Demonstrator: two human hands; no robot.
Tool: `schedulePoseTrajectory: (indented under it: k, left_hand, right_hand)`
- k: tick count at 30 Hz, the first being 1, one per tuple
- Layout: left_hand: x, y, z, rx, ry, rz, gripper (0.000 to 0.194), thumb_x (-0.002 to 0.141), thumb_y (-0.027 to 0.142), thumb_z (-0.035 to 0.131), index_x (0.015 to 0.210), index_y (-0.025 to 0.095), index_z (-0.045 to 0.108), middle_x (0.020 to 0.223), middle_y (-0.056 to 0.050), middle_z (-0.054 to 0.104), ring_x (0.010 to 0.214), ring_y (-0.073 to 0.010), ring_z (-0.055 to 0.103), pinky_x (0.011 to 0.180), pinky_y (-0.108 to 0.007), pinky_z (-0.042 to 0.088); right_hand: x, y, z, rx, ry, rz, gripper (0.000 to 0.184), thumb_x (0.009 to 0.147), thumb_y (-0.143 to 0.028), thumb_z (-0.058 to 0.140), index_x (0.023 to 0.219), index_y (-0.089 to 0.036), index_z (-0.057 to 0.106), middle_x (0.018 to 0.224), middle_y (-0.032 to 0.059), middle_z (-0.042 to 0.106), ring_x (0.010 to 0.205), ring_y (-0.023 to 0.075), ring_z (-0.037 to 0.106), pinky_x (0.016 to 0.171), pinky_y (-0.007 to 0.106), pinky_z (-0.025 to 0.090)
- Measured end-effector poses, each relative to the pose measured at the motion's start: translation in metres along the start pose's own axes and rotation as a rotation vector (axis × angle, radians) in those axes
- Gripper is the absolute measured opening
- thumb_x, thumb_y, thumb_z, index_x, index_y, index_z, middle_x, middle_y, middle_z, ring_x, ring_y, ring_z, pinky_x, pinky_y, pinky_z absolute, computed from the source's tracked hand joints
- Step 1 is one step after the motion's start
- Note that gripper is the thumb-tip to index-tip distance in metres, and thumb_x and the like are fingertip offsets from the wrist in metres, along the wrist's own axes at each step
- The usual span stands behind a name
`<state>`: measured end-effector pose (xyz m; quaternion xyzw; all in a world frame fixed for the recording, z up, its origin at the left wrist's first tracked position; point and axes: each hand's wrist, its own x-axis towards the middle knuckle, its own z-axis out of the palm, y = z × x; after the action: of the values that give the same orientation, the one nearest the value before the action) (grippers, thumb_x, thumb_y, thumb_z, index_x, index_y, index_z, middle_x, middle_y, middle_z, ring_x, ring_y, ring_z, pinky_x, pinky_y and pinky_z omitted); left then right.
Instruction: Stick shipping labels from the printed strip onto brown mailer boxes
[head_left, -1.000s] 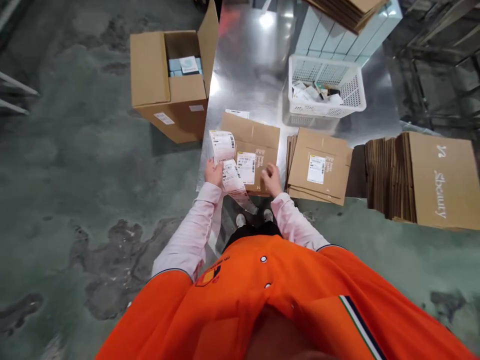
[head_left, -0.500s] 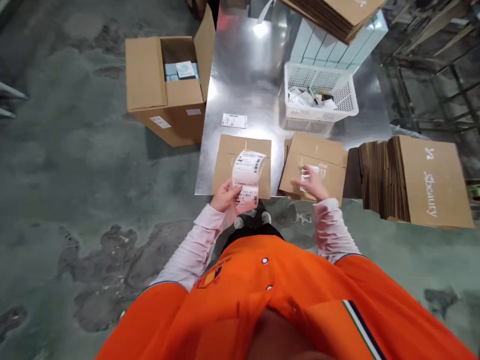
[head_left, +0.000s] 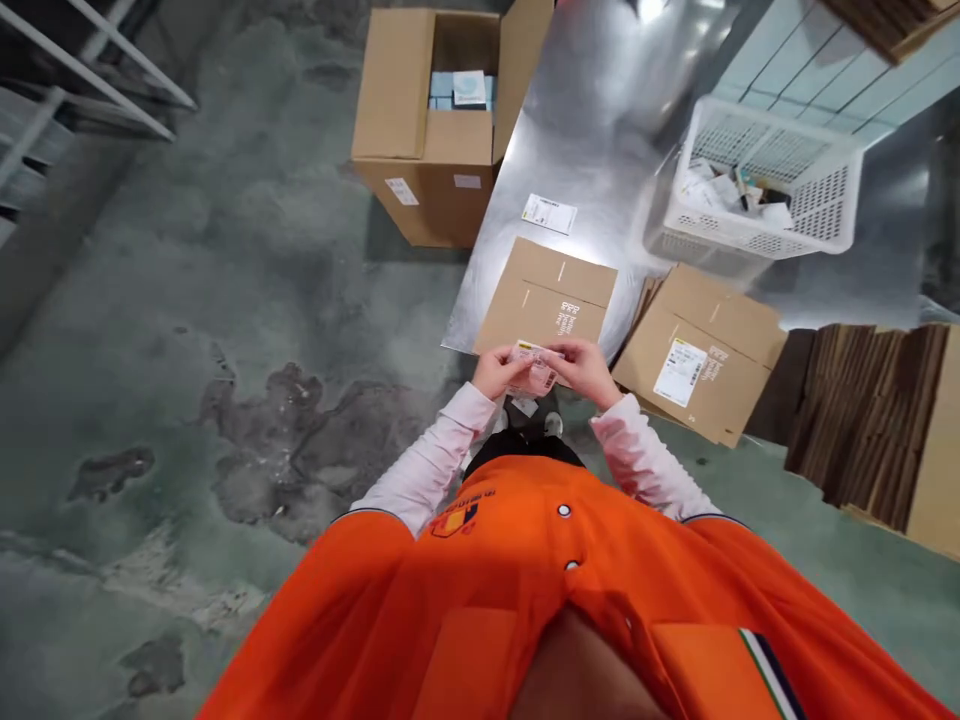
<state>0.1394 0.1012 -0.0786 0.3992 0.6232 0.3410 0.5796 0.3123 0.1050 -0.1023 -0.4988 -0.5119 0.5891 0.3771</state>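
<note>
Both hands meet at the front edge of the metal table, holding a strip of printed shipping labels (head_left: 534,372) between them. My left hand (head_left: 496,374) pinches its left side, and my right hand (head_left: 586,370) pinches its right side. Just beyond lies a flat cardboard box (head_left: 551,290), its near edge partly hidden by my hands. To the right, the top one of a stack of flat cardboard boxes (head_left: 724,320) carries a stuck-on shipping label (head_left: 680,372). Another printed label (head_left: 550,214) lies alone on the table (head_left: 592,120).
An open carton (head_left: 420,190) with light-blue boxes inside stands left of the table. A white plastic basket (head_left: 810,240) of papers and small items sits at the back right. Upright flattened cartons (head_left: 862,420) stand at the right, and light-blue boxes (head_left: 795,60) are behind the basket.
My right hand has left the label on the right stack and joined my left hand at the label strip. The view has shifted left and turned.
</note>
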Motion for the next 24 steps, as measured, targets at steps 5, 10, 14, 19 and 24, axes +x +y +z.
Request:
schedulePoseTrajectory:
  k: [5, 10, 14, 19, 24]
  left_hand:
    - [-0.002, -0.024, 0.011, 0.063, 0.224, 0.044, 0.038, 0.062, 0.046, 0.076, 0.054, 0.013, 0.059, 0.05, 0.003, 0.053, 0.054, -0.0097, 0.048, 0.054, -0.021, 0.038]
    - [0.015, -0.048, 0.012, -0.086, 0.087, -0.08, 0.041, 0.048, 0.032, 0.086, 0.078, 0.013, 0.067, 0.072, -0.002, 0.069, 0.071, -0.0159, 0.062, 0.068, -0.026, 0.049]
    - [0.015, -0.081, -0.011, -0.169, -0.079, -0.347, 0.056, 0.036, 0.026, 0.09, 0.085, 0.01, 0.07, 0.088, -0.012, 0.074, 0.087, -0.0279, 0.068, 0.085, -0.041, 0.052]
    - [-0.039, -0.125, -0.05, -0.136, -0.035, -0.546, 0.057, 0.031, 0.025, 0.092, 0.081, 0.009, 0.072, 0.088, -0.013, 0.074, 0.095, -0.0337, 0.068, 0.091, -0.047, 0.052]
    - [-0.088, -0.122, -0.079, -0.055, -0.008, -0.512, 0.055, 0.04, 0.038, 0.09, 0.085, 0.01, 0.074, 0.086, -0.012, 0.074, 0.088, -0.0301, 0.069, 0.082, -0.042, 0.055]
  right_hand:
    - [0.0, -0.009, 0.0, -0.32, 0.012, 0.019, 0.022, 0.079, -0.036, 0.068, 0.088, -0.018, 0.075, 0.079, 0.0047, 0.074, 0.074, 0.0203, 0.068, 0.071, 0.031, 0.051]
    - [0.031, 0.01, 0.003, -0.392, 0.124, -0.046, 0.014, 0.074, -0.032, 0.072, 0.076, -0.019, 0.073, 0.091, 0.0054, 0.072, 0.088, 0.0196, 0.066, 0.083, 0.032, 0.05]
    - [0.093, 0.044, 0.0, -0.495, 0.321, -0.026, 0.016, 0.072, -0.032, 0.074, 0.076, -0.016, 0.074, 0.108, 0.0093, 0.064, 0.103, 0.0219, 0.058, 0.098, 0.037, 0.043]
    - [0.138, 0.073, 0.008, -0.755, 0.349, 0.178, 0.05, 0.076, -0.046, 0.07, 0.114, -0.013, 0.067, 0.135, 0.0175, 0.049, 0.125, 0.033, 0.043, 0.104, 0.049, 0.033]
    - [0.102, 0.079, 0.045, -1.061, -0.026, -0.152, 0.081, 0.088, -0.053, 0.051, 0.148, -0.003, 0.029, 0.156, 0.0251, 0.019, 0.145, 0.0384, 0.012, 0.114, 0.062, 0.003]
